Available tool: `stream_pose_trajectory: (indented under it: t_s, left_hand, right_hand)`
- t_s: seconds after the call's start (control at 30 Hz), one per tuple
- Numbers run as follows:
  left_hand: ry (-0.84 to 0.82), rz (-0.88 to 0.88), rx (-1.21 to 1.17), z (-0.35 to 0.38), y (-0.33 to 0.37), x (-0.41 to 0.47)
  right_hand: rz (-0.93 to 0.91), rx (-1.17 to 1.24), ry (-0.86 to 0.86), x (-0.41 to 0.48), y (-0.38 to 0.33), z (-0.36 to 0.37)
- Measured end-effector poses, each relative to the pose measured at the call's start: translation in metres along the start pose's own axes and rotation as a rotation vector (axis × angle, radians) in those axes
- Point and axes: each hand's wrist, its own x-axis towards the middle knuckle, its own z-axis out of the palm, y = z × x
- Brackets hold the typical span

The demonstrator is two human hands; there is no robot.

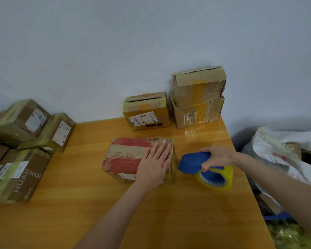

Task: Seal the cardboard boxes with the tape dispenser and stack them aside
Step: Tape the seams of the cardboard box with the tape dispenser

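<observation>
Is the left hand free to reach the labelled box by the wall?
Probably yes: left hand lies flat on the red box, gripping nothing; only tabletop separates it from the labelled box.

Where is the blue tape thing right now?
In the head view, the tape dispenser is in the right hand, just right of the red-striped box under the left hand.

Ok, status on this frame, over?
Left hand flat on red-striped box. Right hand grips tape dispenser beside it. Nothing between them.
</observation>
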Motion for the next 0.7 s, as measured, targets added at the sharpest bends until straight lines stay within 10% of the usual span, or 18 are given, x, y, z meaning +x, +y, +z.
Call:
stream_pose_trajectory:
  t_s: [0.3, 0.57, 0.7]
  left_hand:
    - [-0.039, -0.207, -0.023, -0.013, 0.026, 0.008]
    - [-0.176, 0.292, -0.048, -0.030, -0.020, -0.009]
    - [-0.056, 0.051, -0.062, -0.021, -0.020, -0.009]
  right_hand:
    - [0.078, 0.430, 0.445, -0.011, 0.004, -0.005]
    - [-0.010, 0.635, 0.598, -0.022, -0.014, -0.011]
    - [-0.057, 0.644, 0.589, -0.028, -0.025, -0.014]
